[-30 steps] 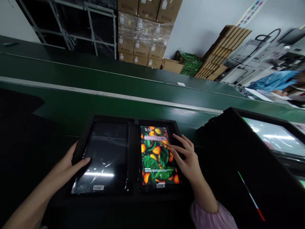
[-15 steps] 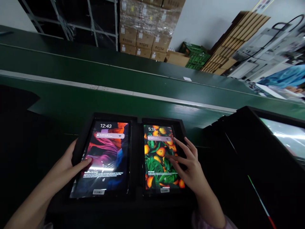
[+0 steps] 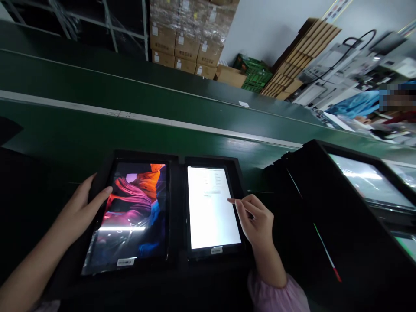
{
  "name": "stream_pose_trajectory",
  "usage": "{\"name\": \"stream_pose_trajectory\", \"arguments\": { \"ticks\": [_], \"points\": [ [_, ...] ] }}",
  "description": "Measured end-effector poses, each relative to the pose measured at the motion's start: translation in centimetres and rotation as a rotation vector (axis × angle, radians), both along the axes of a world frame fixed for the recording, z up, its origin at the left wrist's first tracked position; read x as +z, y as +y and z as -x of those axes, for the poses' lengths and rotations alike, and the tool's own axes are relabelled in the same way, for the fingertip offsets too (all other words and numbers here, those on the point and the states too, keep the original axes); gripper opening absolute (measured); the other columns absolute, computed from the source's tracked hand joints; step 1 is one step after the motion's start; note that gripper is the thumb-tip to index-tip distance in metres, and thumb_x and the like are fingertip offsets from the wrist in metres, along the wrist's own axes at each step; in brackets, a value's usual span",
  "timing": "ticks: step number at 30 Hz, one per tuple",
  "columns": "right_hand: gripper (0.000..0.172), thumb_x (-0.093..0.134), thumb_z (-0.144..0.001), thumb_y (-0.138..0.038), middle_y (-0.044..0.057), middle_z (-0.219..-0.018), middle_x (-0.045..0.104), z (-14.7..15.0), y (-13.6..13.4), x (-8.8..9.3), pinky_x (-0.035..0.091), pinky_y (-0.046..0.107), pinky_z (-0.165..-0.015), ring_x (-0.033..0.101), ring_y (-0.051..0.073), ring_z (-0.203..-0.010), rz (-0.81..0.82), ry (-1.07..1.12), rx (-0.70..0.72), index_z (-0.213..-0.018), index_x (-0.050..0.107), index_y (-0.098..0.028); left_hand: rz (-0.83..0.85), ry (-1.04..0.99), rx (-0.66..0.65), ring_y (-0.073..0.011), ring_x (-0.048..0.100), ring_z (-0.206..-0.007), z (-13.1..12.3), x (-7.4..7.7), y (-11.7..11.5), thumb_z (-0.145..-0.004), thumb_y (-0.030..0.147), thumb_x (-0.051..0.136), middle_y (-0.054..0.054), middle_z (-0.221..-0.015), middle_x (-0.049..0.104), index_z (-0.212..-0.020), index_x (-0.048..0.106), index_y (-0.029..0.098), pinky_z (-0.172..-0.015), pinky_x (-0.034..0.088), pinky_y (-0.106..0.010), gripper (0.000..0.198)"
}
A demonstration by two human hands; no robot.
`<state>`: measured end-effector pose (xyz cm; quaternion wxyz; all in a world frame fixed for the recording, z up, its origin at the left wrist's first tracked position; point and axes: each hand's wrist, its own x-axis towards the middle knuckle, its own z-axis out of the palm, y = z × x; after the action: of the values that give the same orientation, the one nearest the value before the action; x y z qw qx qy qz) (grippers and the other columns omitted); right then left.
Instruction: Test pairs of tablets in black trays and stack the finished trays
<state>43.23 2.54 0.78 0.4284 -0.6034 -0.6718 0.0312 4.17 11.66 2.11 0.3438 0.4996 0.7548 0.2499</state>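
Note:
Two tablets lie side by side in a black tray (image 3: 180, 268) before me. The left tablet (image 3: 136, 212) shows an orange and purple wallpaper. My left hand (image 3: 81, 206) rests on its left edge, thumb on the screen, fingers loosely apart. The right tablet (image 3: 211, 208) shows a white page with small text. My right hand (image 3: 256, 219) hovers at its right edge, forefinger stretched onto the screen and the other fingers curled in, holding nothing.
A green conveyor belt (image 3: 130, 99) runs across behind the tray. A black slanted stand with a lit screen (image 3: 367, 182) sits to the right. Cardboard boxes (image 3: 188, 47) and green crates (image 3: 255, 76) stand at the back. Another person in blue (image 3: 360, 104) is at far right.
The left tablet's screen lit up, then its lock-screen clock and notice went. The right tablet went from the orange-fruit lock screen to a white page. My right fingers curled, leaving the forefinger out.

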Motion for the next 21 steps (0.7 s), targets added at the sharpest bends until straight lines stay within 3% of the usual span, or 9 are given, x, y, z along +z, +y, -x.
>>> {"name": "stream_pose_trajectory", "arguments": {
  "ticks": [7,15,19,21],
  "points": [
    [0.029,0.058,-0.099,-0.028,-0.005,-0.055,0.040,0.2,-0.2,-0.1,0.031,0.022,-0.040,0.041,0.007,-0.044,0.058,0.005,0.100,-0.087,0.082,-0.019,0.106,-0.012,0.051,-0.0341,0.058,-0.131,-0.1,0.5,-0.8,-0.090,0.057,0.053,-0.006,-0.148,0.057,-0.152,0.042,0.033,-0.115,0.043,-0.054,0.067],
    [0.029,0.059,-0.099,-0.027,-0.005,-0.055,0.039,-0.2,-0.6,-0.5,0.030,0.023,-0.041,0.039,0.007,-0.044,0.069,0.013,0.115,-0.085,0.083,-0.018,0.082,-0.022,0.016,-0.0346,0.054,-0.135,-0.6,0.8,-1.2,-0.091,0.050,0.054,-0.009,-0.149,0.055,-0.153,0.040,0.028,-0.118,0.039,-0.055,0.068],
    [0.026,0.059,-0.098,-0.022,-0.005,-0.057,0.038,0.0,-2.0,-0.4,0.032,0.023,-0.039,0.040,0.007,-0.044,0.097,0.053,0.186,-0.086,0.083,-0.021,0.063,-0.065,-0.081,-0.0317,0.046,-0.143,0.4,0.3,-3.8,-0.089,0.055,0.054,-0.009,-0.161,0.042,-0.160,0.025,0.031,-0.120,0.037,-0.051,0.080],
    [0.024,0.059,-0.097,-0.020,-0.002,-0.061,0.046,0.2,-3.4,-0.3,0.041,0.024,-0.043,0.048,0.010,-0.051,0.130,0.033,0.248,-0.095,0.082,-0.025,0.105,-0.029,-0.142,-0.0344,0.038,-0.149,0.9,0.4,-6.2,-0.084,0.065,0.058,-0.007,-0.168,0.029,-0.162,0.012,0.036,-0.118,0.040,-0.054,0.095]
  ]
}}
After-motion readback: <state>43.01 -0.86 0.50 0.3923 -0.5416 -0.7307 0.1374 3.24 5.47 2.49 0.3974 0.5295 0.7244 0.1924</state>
